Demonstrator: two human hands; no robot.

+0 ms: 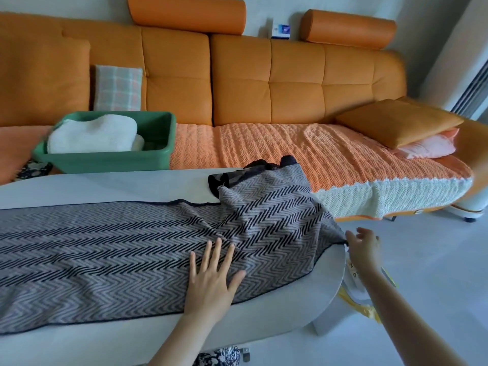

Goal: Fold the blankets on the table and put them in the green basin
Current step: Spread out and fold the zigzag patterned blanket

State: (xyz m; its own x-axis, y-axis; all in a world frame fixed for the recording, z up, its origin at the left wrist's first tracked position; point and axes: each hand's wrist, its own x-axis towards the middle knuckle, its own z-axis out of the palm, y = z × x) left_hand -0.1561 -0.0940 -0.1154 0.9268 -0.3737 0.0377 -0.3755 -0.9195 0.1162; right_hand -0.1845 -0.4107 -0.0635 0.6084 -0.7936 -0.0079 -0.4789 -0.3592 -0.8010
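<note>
From the head view, the left hand (214, 276) lies flat, fingers spread and straight, pressing the grey zigzag blanket (105, 247) onto the white tabletop (105, 186). The right hand (363, 247) reaches to the right edge of the tabletop, its fingers at the blanket's drawn-out corner; whether it pinches the cloth I cannot tell. The blanket stretches left across the tabletop, bunched at its far right end. Far left, on the orange sofa (264, 88), the green basin (105, 157) holds a folded white blanket (92, 136).
</note>
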